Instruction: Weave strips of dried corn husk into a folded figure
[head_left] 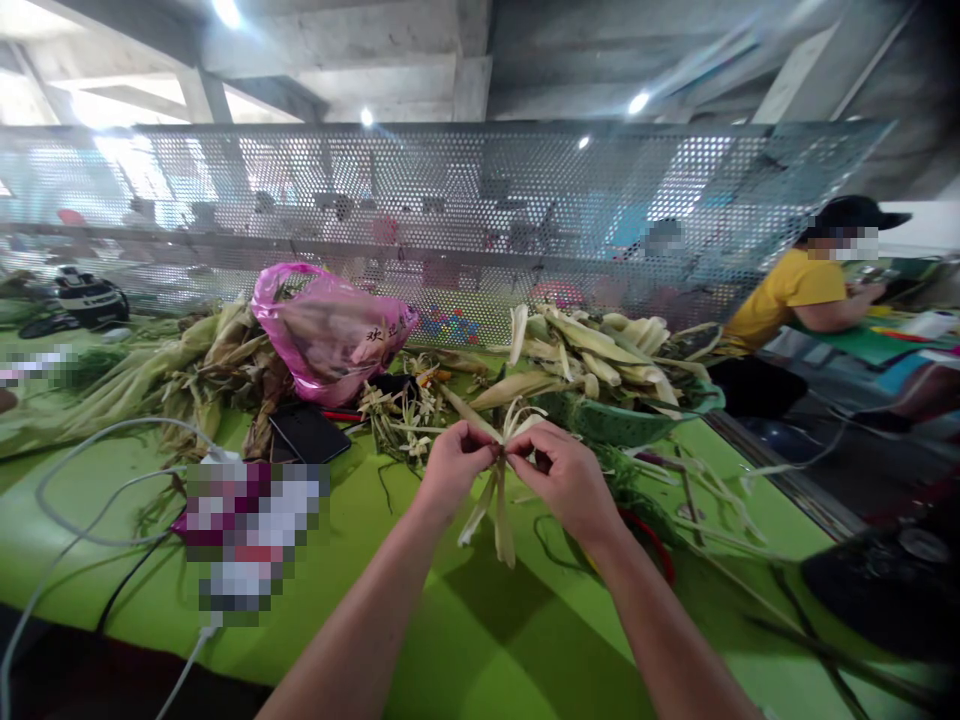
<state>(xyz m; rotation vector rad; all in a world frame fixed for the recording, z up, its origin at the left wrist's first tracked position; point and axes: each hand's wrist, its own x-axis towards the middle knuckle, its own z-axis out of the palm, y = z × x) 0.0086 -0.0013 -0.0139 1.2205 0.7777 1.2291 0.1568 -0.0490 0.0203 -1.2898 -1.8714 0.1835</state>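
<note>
Both of my hands meet above the green table (pixel 465 620) and pinch the same small bundle of pale corn husk strips (pixel 499 500). My left hand (pixel 454 465) grips the bundle from the left with closed fingers. My right hand (pixel 562 475) grips it from the right, fingers also closed. Loose husk ends hang down below the hands and a few stick up between them.
A green basket (pixel 622 420) heaped with husks stands behind my hands. Further left lie a pink plastic bag (pixel 326 330), a pile of husks (pixel 187 370), a black phone (pixel 307 432) and white cables (pixel 82 480). A perforated metal screen (pixel 450 200) closes the back. A person in a yellow shirt (pixel 787 300) sits at the right.
</note>
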